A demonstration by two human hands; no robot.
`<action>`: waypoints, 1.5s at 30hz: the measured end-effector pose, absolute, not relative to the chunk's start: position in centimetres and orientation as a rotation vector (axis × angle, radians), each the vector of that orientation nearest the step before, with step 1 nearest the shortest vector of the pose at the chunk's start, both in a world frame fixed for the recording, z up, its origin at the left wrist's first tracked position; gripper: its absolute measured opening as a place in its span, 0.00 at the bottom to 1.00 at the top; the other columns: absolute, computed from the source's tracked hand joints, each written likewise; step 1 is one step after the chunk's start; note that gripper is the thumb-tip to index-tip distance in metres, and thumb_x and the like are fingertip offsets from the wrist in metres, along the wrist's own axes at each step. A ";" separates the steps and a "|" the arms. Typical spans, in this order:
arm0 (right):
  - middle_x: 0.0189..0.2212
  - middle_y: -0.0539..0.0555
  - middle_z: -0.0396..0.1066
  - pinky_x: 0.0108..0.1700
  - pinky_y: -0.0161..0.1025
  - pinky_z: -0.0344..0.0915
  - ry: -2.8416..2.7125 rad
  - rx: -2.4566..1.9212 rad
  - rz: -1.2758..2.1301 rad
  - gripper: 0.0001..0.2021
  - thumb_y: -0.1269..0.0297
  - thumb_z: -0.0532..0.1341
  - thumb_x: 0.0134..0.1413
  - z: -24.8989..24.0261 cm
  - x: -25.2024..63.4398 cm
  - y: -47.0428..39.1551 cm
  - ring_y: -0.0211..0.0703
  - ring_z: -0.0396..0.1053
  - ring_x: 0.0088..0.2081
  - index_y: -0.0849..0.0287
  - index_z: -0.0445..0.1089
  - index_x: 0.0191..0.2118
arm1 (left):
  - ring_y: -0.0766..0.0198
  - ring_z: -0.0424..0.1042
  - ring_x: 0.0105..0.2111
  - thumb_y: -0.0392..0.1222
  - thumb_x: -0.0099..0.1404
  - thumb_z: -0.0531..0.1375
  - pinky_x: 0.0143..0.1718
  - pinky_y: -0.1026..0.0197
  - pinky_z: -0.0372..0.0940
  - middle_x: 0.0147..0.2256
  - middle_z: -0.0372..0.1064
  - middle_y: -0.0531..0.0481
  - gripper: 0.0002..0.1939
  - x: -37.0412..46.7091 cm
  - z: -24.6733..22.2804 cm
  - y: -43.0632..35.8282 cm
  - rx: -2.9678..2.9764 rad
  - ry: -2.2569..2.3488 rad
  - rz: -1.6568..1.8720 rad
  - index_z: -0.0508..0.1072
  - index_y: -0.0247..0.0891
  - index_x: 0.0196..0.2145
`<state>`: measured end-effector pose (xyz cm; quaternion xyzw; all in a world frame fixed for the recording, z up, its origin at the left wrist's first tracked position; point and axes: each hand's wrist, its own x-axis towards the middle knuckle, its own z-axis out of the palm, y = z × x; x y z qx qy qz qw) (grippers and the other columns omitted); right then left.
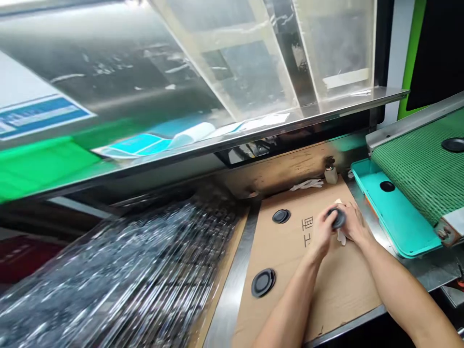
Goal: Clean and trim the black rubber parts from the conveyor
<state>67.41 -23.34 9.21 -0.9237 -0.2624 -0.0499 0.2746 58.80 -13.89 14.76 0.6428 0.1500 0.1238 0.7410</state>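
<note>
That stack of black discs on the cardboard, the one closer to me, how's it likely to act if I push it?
The black discs lie low and flat on the cardboard, so they'll probably slide rather than tip. Their edges look offset, so they may shift apart. They look thin, so perhaps light.

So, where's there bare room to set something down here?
The cardboard is bare between the far black discs and near black discs, and between the forearms. The turquoise tray has room in front of its black disc, beside the green belt. Crowded around the left hand and right hand and by the bottle and white strips.
</note>
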 end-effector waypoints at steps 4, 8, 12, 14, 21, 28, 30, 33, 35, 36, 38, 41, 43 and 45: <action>0.48 0.60 0.75 0.57 0.47 0.63 -0.652 -2.386 -0.353 0.13 0.62 0.58 0.63 9.3 67.6 -22.7 0.54 0.69 0.51 0.56 0.77 0.48 | 0.68 0.72 0.28 0.55 0.56 0.69 0.23 0.69 0.59 0.37 0.77 0.47 0.28 55.3 9.2 -6.6 1.180 0.552 0.426 0.74 0.36 0.50; 0.52 0.58 0.74 0.56 0.45 0.65 -0.831 -2.184 -0.419 0.16 0.62 0.60 0.61 9.8 64.4 -21.0 0.53 0.69 0.52 0.53 0.77 0.52 | 0.58 0.77 0.45 0.58 0.62 0.64 0.46 0.55 0.72 0.48 0.76 0.41 0.23 55.4 7.9 -5.5 1.026 0.475 0.457 0.70 0.39 0.47; 0.52 0.57 0.73 0.53 0.45 0.67 -1.157 -2.191 -0.289 0.16 0.62 0.60 0.61 10.2 60.4 -18.9 0.53 0.69 0.50 0.49 0.77 0.53 | 0.50 0.75 0.54 0.69 0.70 0.47 0.54 0.46 0.71 0.53 0.74 0.37 0.32 56.2 8.7 -6.5 0.969 0.364 0.224 0.72 0.38 0.48; 0.53 0.58 0.72 0.51 0.47 0.67 -1.160 -2.278 -0.293 0.16 0.63 0.60 0.61 10.3 59.9 -18.5 0.54 0.68 0.50 0.50 0.77 0.53 | 0.50 0.74 0.55 0.65 0.73 0.45 0.57 0.47 0.70 0.53 0.75 0.38 0.31 56.3 8.9 -6.9 0.841 0.316 0.159 0.73 0.36 0.49; 0.53 0.59 0.71 0.50 0.46 0.67 -1.187 -2.366 -0.381 0.17 0.62 0.57 0.65 10.7 61.2 -18.5 0.53 0.67 0.49 0.52 0.76 0.56 | 0.52 0.76 0.54 0.47 0.76 0.49 0.62 0.48 0.66 0.45 0.79 0.39 0.19 56.9 8.9 -6.8 0.524 0.319 0.145 0.75 0.33 0.47; 0.52 0.62 0.72 0.48 0.47 0.67 -1.151 -2.431 -0.462 0.19 0.62 0.58 0.65 10.7 60.8 -18.2 0.54 0.67 0.46 0.55 0.75 0.57 | 0.55 0.77 0.50 0.40 0.75 0.54 0.59 0.50 0.67 0.43 0.79 0.39 0.12 57.2 8.6 -6.6 0.486 0.324 0.205 0.76 0.32 0.42; 0.53 0.60 0.72 0.47 0.47 0.68 -1.207 -2.405 -0.440 0.18 0.61 0.58 0.65 10.4 61.1 -18.4 0.53 0.68 0.46 0.53 0.75 0.58 | 0.55 0.77 0.49 0.39 0.75 0.54 0.59 0.51 0.67 0.44 0.79 0.39 0.12 57.2 8.6 -6.5 0.485 0.313 0.213 0.77 0.32 0.42; 0.53 0.62 0.74 0.49 0.49 0.68 -1.010 -2.374 -0.479 0.17 0.59 0.58 0.64 10.3 62.7 -19.0 0.55 0.70 0.48 0.55 0.77 0.54 | 0.57 0.77 0.47 0.40 0.76 0.53 0.57 0.49 0.69 0.45 0.78 0.41 0.12 57.0 8.8 -6.4 0.479 0.290 0.200 0.76 0.34 0.44; 0.51 0.62 0.75 0.53 0.51 0.68 -0.883 -2.293 -0.479 0.18 0.57 0.60 0.61 10.7 63.9 -19.5 0.56 0.71 0.49 0.57 0.77 0.52 | 0.57 0.77 0.45 0.42 0.76 0.53 0.54 0.50 0.70 0.45 0.78 0.40 0.13 56.9 9.0 -6.2 0.467 0.298 0.177 0.76 0.34 0.44; 0.51 0.62 0.76 0.54 0.51 0.68 -0.829 -2.240 -0.460 0.19 0.56 0.61 0.60 10.9 64.3 -19.8 0.55 0.72 0.49 0.58 0.76 0.53 | 0.57 0.77 0.44 0.44 0.77 0.52 0.51 0.51 0.71 0.44 0.78 0.40 0.15 56.9 9.0 -6.1 0.461 0.308 0.162 0.75 0.34 0.43; 0.50 0.61 0.76 0.52 0.49 0.70 -0.737 -2.142 -0.383 0.24 0.53 0.64 0.55 11.6 64.5 -20.2 0.52 0.73 0.46 0.58 0.73 0.56 | 0.57 0.77 0.41 0.48 0.77 0.50 0.47 0.54 0.71 0.43 0.78 0.38 0.19 57.0 9.2 -6.0 0.450 0.328 0.141 0.76 0.33 0.41; 0.50 0.60 0.76 0.48 0.45 0.72 -0.774 -2.092 -0.209 0.28 0.55 0.66 0.50 12.2 63.6 -20.3 0.50 0.74 0.44 0.58 0.71 0.57 | 0.58 0.76 0.42 0.48 0.78 0.48 0.49 0.54 0.71 0.43 0.78 0.39 0.21 57.1 9.3 -5.9 0.426 0.340 0.146 0.76 0.32 0.43; 0.50 0.61 0.75 0.50 0.46 0.71 -0.896 -2.149 -0.103 0.27 0.58 0.65 0.49 12.3 62.8 -20.3 0.52 0.74 0.47 0.58 0.72 0.57 | 0.58 0.76 0.44 0.46 0.78 0.48 0.53 0.54 0.69 0.45 0.78 0.40 0.20 57.1 9.4 -5.9 0.418 0.339 0.151 0.77 0.33 0.44; 0.51 0.62 0.74 0.54 0.49 0.70 -0.969 -2.226 -0.010 0.27 0.61 0.64 0.50 12.2 62.3 -20.3 0.55 0.74 0.51 0.58 0.71 0.58 | 0.58 0.76 0.44 0.46 0.78 0.49 0.55 0.54 0.68 0.45 0.78 0.41 0.20 56.9 9.6 -6.0 0.422 0.342 0.144 0.77 0.32 0.44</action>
